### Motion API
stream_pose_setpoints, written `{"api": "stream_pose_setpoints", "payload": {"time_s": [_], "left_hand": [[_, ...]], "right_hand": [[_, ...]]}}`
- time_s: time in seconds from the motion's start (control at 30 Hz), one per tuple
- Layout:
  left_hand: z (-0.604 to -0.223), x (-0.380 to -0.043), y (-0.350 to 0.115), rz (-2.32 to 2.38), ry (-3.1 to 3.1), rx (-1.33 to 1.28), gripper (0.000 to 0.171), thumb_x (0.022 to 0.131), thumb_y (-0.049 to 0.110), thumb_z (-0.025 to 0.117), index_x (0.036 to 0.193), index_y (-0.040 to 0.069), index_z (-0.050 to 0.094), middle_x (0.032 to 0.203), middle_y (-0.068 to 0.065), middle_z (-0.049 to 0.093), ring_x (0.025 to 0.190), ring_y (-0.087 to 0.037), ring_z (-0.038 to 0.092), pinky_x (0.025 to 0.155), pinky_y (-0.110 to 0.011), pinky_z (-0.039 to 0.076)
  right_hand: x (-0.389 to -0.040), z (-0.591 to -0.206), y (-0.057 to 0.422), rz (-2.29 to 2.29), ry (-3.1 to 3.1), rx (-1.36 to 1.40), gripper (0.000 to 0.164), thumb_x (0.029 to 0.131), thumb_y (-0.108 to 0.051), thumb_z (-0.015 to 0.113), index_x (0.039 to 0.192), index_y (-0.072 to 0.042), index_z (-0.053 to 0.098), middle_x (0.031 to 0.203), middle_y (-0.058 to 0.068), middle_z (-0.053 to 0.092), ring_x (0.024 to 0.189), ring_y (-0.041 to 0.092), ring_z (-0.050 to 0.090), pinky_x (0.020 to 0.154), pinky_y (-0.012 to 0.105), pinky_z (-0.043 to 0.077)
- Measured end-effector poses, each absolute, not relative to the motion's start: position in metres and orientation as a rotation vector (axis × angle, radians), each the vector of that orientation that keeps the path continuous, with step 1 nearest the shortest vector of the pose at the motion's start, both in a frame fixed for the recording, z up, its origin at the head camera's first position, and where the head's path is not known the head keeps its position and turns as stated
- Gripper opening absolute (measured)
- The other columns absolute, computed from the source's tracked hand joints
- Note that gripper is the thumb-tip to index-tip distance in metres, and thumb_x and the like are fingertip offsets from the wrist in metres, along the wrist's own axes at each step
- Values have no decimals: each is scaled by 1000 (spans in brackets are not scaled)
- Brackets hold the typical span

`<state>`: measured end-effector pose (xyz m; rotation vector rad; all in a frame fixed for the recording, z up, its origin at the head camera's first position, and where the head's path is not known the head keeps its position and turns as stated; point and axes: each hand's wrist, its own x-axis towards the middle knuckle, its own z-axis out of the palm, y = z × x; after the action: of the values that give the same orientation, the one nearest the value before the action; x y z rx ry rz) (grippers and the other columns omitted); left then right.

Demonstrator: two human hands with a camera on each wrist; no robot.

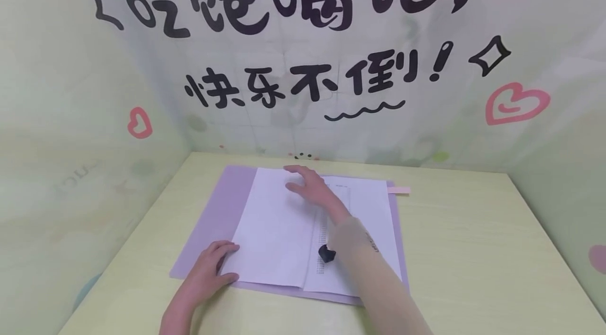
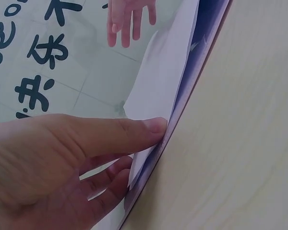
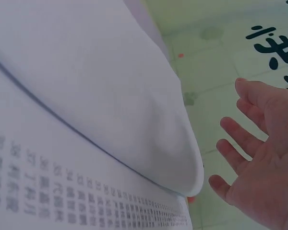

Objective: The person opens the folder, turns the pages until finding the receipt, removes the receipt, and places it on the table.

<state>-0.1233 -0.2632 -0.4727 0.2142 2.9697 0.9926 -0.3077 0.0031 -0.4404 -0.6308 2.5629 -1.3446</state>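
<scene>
A book with a light purple cover [image 1: 203, 219] lies spread on the table, a blank white left page [image 1: 279, 224] beside a right page with columns of small print [image 3: 57, 182]. At the lower left corner of the blank page, my left hand [image 1: 205, 272] holds the paper's edges. Its thumb [image 2: 153, 127] presses at the bottom edge, with the fingers bent at the side edge. My right hand [image 1: 310, 188] hovers near the book's top edge, fingers spread and loosely bent, holding nothing. Its forearm covers part of the printed page.
A pink tab [image 1: 400, 191] sticks out from the book's right side. A small black object [image 1: 326, 254] shows beside the right sleeve [image 1: 374, 277]. Light wood table [image 1: 473, 251] surrounds the book. Behind stands a white backdrop [image 1: 284, 130] with large black characters and pink hearts.
</scene>
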Motion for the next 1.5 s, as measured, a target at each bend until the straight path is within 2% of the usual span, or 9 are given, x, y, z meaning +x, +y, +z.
{"api": "stream_pose_setpoints", "payload": {"time_s": [0.2,0.4,0.7,1.03,1.27,1.5], "left_hand": [[-474,-122,-264,992,2978,215,56,75,10,81,127,3,62,135,-20,55,127,-45,49,109,-62,39],[-474,-121,-264,996,2987,227,55,75,9,81,126,2,62,135,-21,55,126,-45,49,108,-62,40],[-474,-119,-264,993,3003,240,54,74,9,81,125,2,62,133,-21,56,124,-45,50,106,-62,41],[-476,-123,-263,977,2972,223,55,76,12,81,126,3,62,136,-20,54,126,-45,49,107,-62,40],[-474,-121,-264,967,2980,213,54,76,14,82,126,5,63,135,-17,56,125,-42,50,106,-59,42],[-475,-121,-265,986,2977,229,55,76,13,82,127,4,62,136,-19,55,126,-44,50,106,-61,41]], "right_hand": [[-295,-437,32,-1518,2602,-472,50,99,-29,59,147,-28,45,153,1,46,145,25,39,119,51,35],[-279,-440,67,-1633,2638,-330,49,98,-24,61,145,-22,46,149,4,49,140,27,44,116,51,38],[-248,-455,118,-1763,2689,-146,49,96,-15,62,143,-13,47,143,17,54,130,34,53,108,52,45],[-218,-465,153,-1714,2694,145,55,94,-15,64,145,-10,43,146,18,50,132,35,49,110,51,44],[-211,-473,160,-1694,2729,242,62,89,-8,68,144,1,41,142,25,48,128,40,48,113,52,41],[-208,-482,165,-1468,2822,343,68,87,-14,70,145,3,39,137,30,47,128,44,41,109,57,39]]}}
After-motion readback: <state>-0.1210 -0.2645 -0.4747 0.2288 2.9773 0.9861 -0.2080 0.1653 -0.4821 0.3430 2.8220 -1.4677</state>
